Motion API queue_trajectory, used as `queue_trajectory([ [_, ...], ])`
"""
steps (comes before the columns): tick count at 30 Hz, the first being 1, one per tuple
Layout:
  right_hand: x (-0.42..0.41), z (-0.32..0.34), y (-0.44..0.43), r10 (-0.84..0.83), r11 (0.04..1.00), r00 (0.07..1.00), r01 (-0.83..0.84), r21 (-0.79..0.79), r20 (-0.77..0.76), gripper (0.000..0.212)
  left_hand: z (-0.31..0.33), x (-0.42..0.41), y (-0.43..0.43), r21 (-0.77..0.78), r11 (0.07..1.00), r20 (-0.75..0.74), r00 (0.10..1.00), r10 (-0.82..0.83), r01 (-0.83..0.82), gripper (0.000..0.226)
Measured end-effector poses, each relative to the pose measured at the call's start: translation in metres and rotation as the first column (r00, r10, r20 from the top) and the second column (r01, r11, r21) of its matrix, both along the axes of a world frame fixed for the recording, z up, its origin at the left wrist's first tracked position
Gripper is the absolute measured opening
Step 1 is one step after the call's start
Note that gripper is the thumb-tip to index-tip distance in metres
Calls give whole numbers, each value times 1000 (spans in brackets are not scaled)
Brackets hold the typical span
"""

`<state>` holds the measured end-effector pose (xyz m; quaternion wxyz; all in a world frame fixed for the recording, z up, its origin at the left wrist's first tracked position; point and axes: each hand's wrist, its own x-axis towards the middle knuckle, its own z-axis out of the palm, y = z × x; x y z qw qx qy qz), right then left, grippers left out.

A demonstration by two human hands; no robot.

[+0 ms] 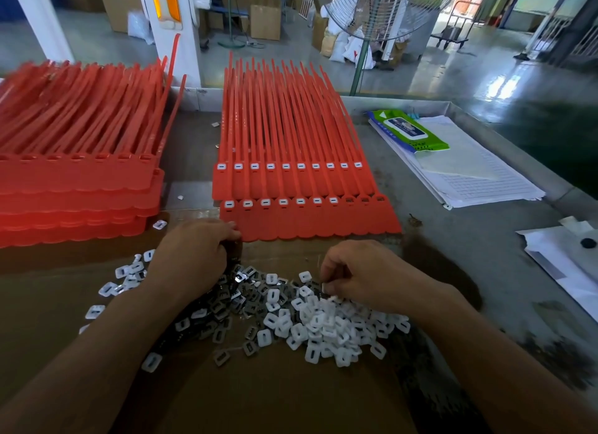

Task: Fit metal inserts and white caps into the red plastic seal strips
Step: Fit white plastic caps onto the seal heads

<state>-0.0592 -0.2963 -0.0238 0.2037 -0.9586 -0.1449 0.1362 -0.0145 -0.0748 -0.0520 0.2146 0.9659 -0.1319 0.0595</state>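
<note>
pickup is happening at both piles on the cardboard sheet [275, 394] that is covering the near tabletop [485, 255]. right hand [352, 271] is pinching one white cap [325, 286] between thumb and fingertips at the top edge of the white caps pile [330, 326], grip closed on it. left hand [194, 255] is reaching knuckles-up into the metal inserts [226, 304] just below the near edge of the working strip sheet [307, 220]. its fingers are curling under and hiding, so i cannot tell whether that grip is holding an insert or nothing. the working strip sheet is lying flat just beyond the hands, with the row behind looking fully capped and the near row showing seven caps seated and three open sockets [365, 200] at its right end. judging from that, the next fits are going there, probably insert first and cap on top. doing it well is coming down to taking a single insert rather than a clump, since they are lying tangled in the pile, lining the cap slot up with the socket, and pressing it flush like its neighbours. uncapped strip stack [74, 190] is sitting on the left, well apart from the right hand.
</note>
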Motion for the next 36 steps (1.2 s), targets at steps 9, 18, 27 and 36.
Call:
queue_trajectory([
  [9,0,3,-6,0,996,1000,3,88,-31,27,-2,1,1,2,1000,9,1000,6,-6,40],
  [18,-2,7,-12,-30,971,997,13,237,67,18,-1,0,1,-13,1000,14,1000,5,-5,40],
  [27,5,7,-22,-154,943,981,111,314,116,17,1,0,0,2,1000,7,1000,2,-2,40],
  [36,23,2,-36,-299,873,945,212,440,136,23,0,1,0,-32,999,12,1000,-4,5,41],
])
